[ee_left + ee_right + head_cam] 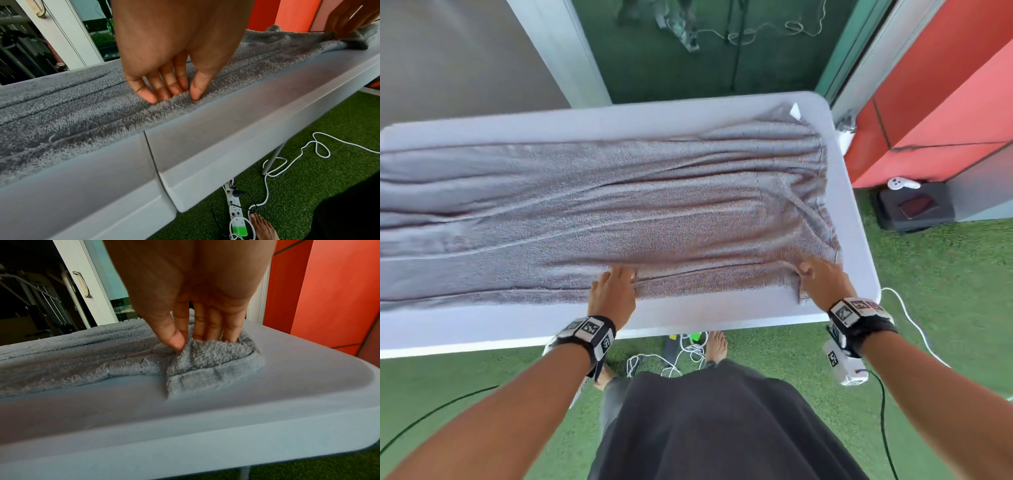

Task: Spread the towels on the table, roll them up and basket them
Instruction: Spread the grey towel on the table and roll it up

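**Towel spread, both hands on near edge**

Head view: grey towel (599,212) lies lengthwise on the white table (619,118), long axis running left to right across the frame, still ridged with long wrinkles. Its left end runs out of frame; its right end stops short of the table's right edge. Left hand (613,294) sits at lower centre on the near hem, fingers on the cloth. Right hand (822,281) is at lower right, at the near right corner. No basket in view.

Left wrist view: left hand (174,53) pinches a small ridge of the towel (82,113) between thumb and fingers, just inside the table's (216,146) near edge. The right hand (349,17) shows at upper right, on the corner.

Right wrist view: right hand (195,293) grips the corner of the towel (205,360), thumb against fingers, the corner lifted and folded over on the table (185,426).

Judgement: spreading stage, not yet rolling. The towel's bulk lies away from both grips and to the left. The right hand holds the short end; a roll would likely start there and travel left along the long axis. Wrinkles want flattening first.
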